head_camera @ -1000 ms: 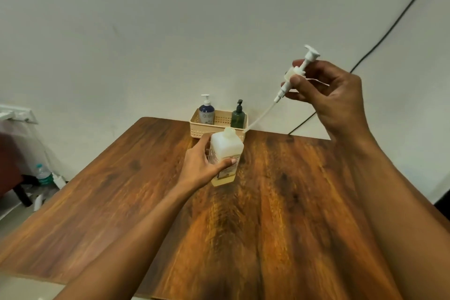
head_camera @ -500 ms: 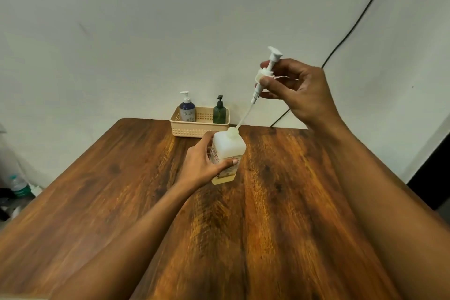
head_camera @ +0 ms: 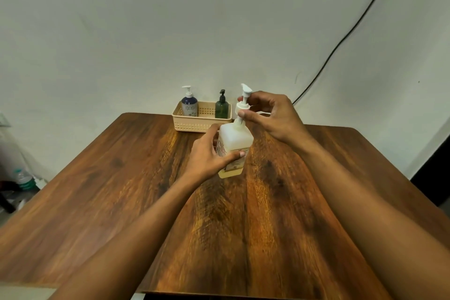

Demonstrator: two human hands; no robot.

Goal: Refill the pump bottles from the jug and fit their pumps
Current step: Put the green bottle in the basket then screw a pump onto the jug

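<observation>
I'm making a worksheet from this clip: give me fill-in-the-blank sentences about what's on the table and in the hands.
1. The right hand holds a white ____ over the bottle.
2. The ____ hand grips the bottle's side.
3. The basket holds ____ bottles.
4. The basket stands at the table's ____ edge.

Missing words: pump; left; two; far

Both forearms are bare, no sleeves in view. The left hand and right hand wear no gloves; short nails.

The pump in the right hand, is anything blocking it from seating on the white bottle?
Nothing visible. The pump already stands in the neck of the white bottle, pinched by the right hand; the left hand grips the bottle's side, below the neck.
</observation>
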